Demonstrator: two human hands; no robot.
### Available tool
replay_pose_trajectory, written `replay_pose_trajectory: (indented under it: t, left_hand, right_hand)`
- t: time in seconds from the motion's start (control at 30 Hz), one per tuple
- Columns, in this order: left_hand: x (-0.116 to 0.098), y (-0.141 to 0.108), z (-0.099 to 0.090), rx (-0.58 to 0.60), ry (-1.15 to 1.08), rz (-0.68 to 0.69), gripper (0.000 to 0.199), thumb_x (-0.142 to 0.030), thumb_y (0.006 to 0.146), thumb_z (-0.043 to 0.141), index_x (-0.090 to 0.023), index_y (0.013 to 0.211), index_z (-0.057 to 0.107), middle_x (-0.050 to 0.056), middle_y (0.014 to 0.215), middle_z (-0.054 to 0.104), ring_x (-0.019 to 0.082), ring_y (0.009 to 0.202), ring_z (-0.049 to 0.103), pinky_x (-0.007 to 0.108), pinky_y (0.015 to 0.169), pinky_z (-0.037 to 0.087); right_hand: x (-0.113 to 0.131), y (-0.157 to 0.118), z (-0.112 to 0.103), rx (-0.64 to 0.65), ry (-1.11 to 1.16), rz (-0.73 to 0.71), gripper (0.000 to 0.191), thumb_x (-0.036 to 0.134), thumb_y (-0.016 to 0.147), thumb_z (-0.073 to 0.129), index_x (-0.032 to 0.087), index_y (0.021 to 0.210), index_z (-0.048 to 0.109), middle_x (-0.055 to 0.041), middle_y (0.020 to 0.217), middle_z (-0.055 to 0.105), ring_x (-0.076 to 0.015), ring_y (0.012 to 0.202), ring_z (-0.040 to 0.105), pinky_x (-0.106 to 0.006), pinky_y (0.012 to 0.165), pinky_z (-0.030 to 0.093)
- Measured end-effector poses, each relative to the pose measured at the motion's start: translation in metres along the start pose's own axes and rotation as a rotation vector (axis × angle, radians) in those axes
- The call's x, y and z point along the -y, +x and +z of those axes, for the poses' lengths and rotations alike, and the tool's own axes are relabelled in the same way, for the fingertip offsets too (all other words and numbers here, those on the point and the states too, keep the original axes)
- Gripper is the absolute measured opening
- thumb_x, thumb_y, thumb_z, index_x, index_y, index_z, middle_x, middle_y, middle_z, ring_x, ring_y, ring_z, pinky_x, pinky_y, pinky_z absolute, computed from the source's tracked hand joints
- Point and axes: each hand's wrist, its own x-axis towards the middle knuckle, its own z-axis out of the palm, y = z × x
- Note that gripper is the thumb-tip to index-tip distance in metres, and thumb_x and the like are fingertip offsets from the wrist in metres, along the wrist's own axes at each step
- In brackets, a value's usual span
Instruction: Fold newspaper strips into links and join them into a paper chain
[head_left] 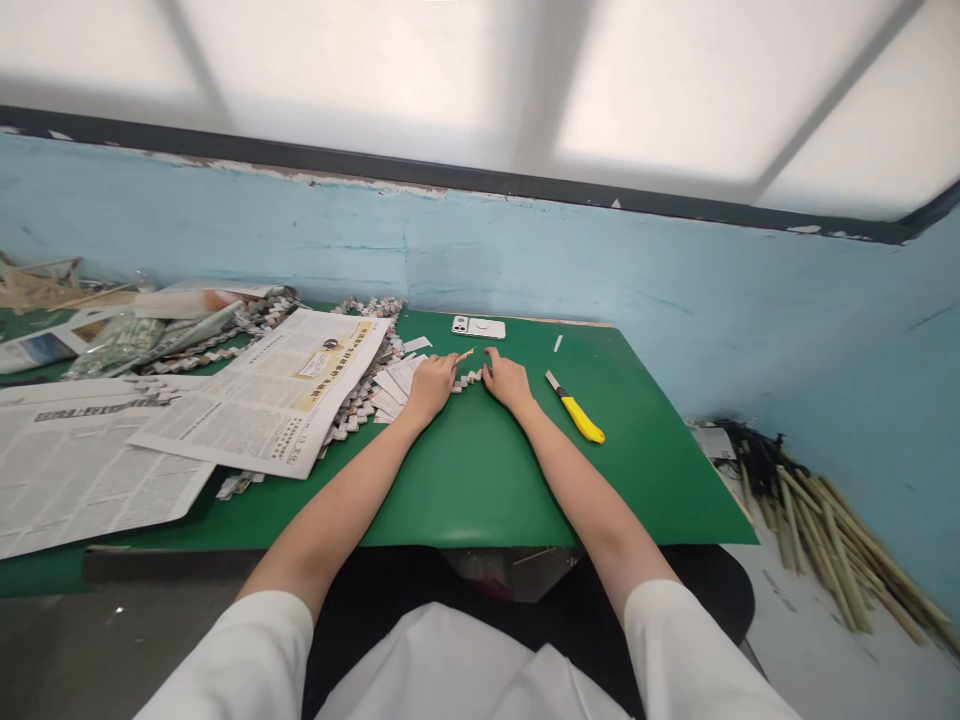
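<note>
My left hand (pixel 433 387) is closed, with a small folded paper strip (pixel 465 355) sticking out from its fingertips. Just below that strip, a short zigzag chain of folded paper (pixel 469 379) runs across the gap between my hands. My right hand (pixel 508 382) has its thumb and curled fingers at the chain's right end, its index finger raised a little. Under and beside my left hand lie several cut paper strips (pixel 390 385). To the right of my right hand rests a yellow utility knife (pixel 581 415) with its blade out.
A white phone (pixel 478 327) lies toward the back of the green table (pixel 480 490). Newspaper sheets (pixel 277 390) cover more folded paper chains (pixel 360 410) on the left. One loose white strip (pixel 558 343) lies behind the knife. Bamboo sticks (pixel 832 540) are piled on the floor at right.
</note>
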Motion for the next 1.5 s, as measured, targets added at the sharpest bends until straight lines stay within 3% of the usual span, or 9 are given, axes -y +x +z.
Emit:
replay_pose_trajectory:
  t: [0.13, 0.27, 0.4, 0.57, 0.73, 0.9, 1.07, 1.27, 1.5]
  left_hand:
    - [0.000, 0.000, 0.002, 0.003, -0.088, 0.097, 0.038, -0.035, 0.107, 0.041, -0.015, 0.128, 0.065, 0.014, 0.111, 0.073, 0.027, 0.104, 0.063, 0.037, 0.093, 0.047]
    - [-0.002, -0.001, 0.003, 0.019, -0.189, 0.109, 0.040, -0.041, 0.107, 0.041, -0.018, 0.128, 0.067, 0.012, 0.109, 0.073, 0.025, 0.103, 0.064, 0.036, 0.093, 0.048]
    - [-0.004, -0.003, 0.004, 0.004, -0.260, 0.078, 0.042, -0.046, 0.104, 0.046, -0.018, 0.126, 0.069, 0.012, 0.110, 0.074, 0.026, 0.103, 0.065, 0.036, 0.095, 0.049]
    - [-0.001, -0.004, 0.004, -0.018, -0.305, 0.048, 0.044, -0.051, 0.097, 0.059, -0.019, 0.126, 0.068, 0.011, 0.110, 0.074, 0.026, 0.103, 0.065, 0.036, 0.096, 0.049]
    - [0.007, -0.002, 0.008, -0.059, -0.354, -0.063, 0.026, -0.034, 0.099, 0.054, -0.019, 0.109, 0.072, 0.010, 0.098, 0.073, 0.024, 0.094, 0.065, 0.035, 0.088, 0.049]
    - [0.012, 0.001, 0.009, -0.140, -0.484, -0.203, 0.024, -0.037, 0.095, 0.057, -0.020, 0.086, 0.071, 0.006, 0.086, 0.072, 0.021, 0.086, 0.064, 0.031, 0.079, 0.048]
    - [0.009, 0.002, 0.007, -0.178, -0.606, -0.285, 0.026, -0.042, 0.089, 0.064, -0.018, 0.080, 0.070, 0.002, 0.078, 0.071, 0.019, 0.078, 0.060, 0.027, 0.070, 0.045]
    - [0.006, 0.001, 0.005, -0.207, -0.625, -0.326, 0.036, -0.046, 0.085, 0.069, -0.019, 0.064, 0.058, -0.002, 0.060, 0.055, 0.015, 0.063, 0.049, 0.026, 0.059, 0.035]
    - [0.010, 0.001, 0.008, -0.230, -0.697, -0.346, 0.049, -0.051, 0.098, 0.052, -0.019, 0.061, 0.052, -0.001, 0.057, 0.048, 0.015, 0.060, 0.044, 0.027, 0.058, 0.033]
  right_hand:
    - [0.004, 0.000, -0.003, -0.174, 0.038, -0.241, 0.045, 0.028, 0.104, 0.044, 0.015, 0.147, 0.051, -0.0192, 0.133, 0.058, -0.0300, 0.123, 0.052, -0.040, 0.107, 0.042]
    - [0.003, 0.001, -0.001, -0.282, 0.047, -0.265, 0.050, 0.026, 0.102, 0.047, 0.019, 0.152, 0.048, -0.0190, 0.147, 0.048, -0.0328, 0.134, 0.042, -0.047, 0.112, 0.037]
    - [-0.003, 0.002, 0.004, -0.274, 0.087, -0.297, 0.031, 0.024, 0.104, 0.044, 0.020, 0.122, 0.070, -0.0150, 0.137, 0.059, -0.0287, 0.132, 0.044, -0.042, 0.110, 0.035]
    - [-0.010, 0.006, 0.010, -0.273, 0.198, -0.164, 0.028, 0.022, 0.105, 0.043, 0.017, 0.107, 0.071, -0.0119, 0.118, 0.069, -0.0247, 0.118, 0.053, -0.037, 0.104, 0.036]
    - [-0.016, 0.012, 0.013, -0.262, 0.238, 0.015, 0.034, 0.026, 0.106, 0.039, 0.017, 0.107, 0.072, -0.0131, 0.117, 0.071, -0.0258, 0.114, 0.055, -0.035, 0.099, 0.038]
    - [-0.015, 0.014, 0.014, -0.229, 0.282, -0.005, 0.037, 0.027, 0.105, 0.038, 0.018, 0.111, 0.073, -0.0117, 0.116, 0.071, -0.0246, 0.111, 0.058, -0.034, 0.096, 0.040]
    - [-0.012, 0.011, 0.014, -0.236, 0.393, 0.031, 0.034, 0.030, 0.105, 0.040, 0.018, 0.123, 0.066, -0.0096, 0.109, 0.072, -0.0226, 0.101, 0.061, -0.031, 0.095, 0.042]
    - [-0.013, 0.010, 0.014, -0.257, 0.476, 0.108, 0.025, 0.035, 0.102, 0.044, 0.019, 0.105, 0.062, -0.0076, 0.101, 0.072, -0.0218, 0.098, 0.061, -0.028, 0.090, 0.045]
    - [-0.015, 0.012, 0.017, -0.293, 0.598, 0.099, 0.026, 0.034, 0.098, 0.042, 0.019, 0.104, 0.062, -0.0106, 0.109, 0.073, -0.0212, 0.102, 0.064, -0.030, 0.095, 0.047]
